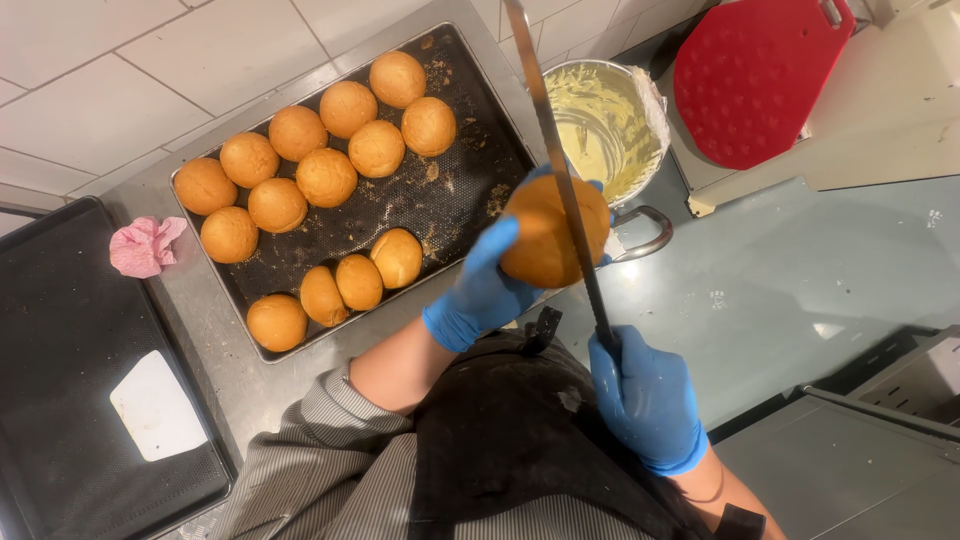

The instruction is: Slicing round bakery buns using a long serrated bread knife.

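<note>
My left hand (487, 285), in a blue glove, holds a round golden bun (545, 232) up in front of my chest. A long serrated bread knife (555, 150) runs across the bun, its blade pointing away from me. My right hand (645, 400), also blue-gloved, is closed around the knife's dark handle. To the left lies a dark baking tray (455, 195) with several more golden buns (325, 175) in rows and crumbs on its bare part.
A metal pot of pale yellow cream (605, 120) with a loop handle stands behind the bun. A red cutting board (755, 75) lies at the top right. At left, a second dark tray (60, 330) carries a white scraper (155, 405); a crumpled pink cloth (145, 245) lies beside it.
</note>
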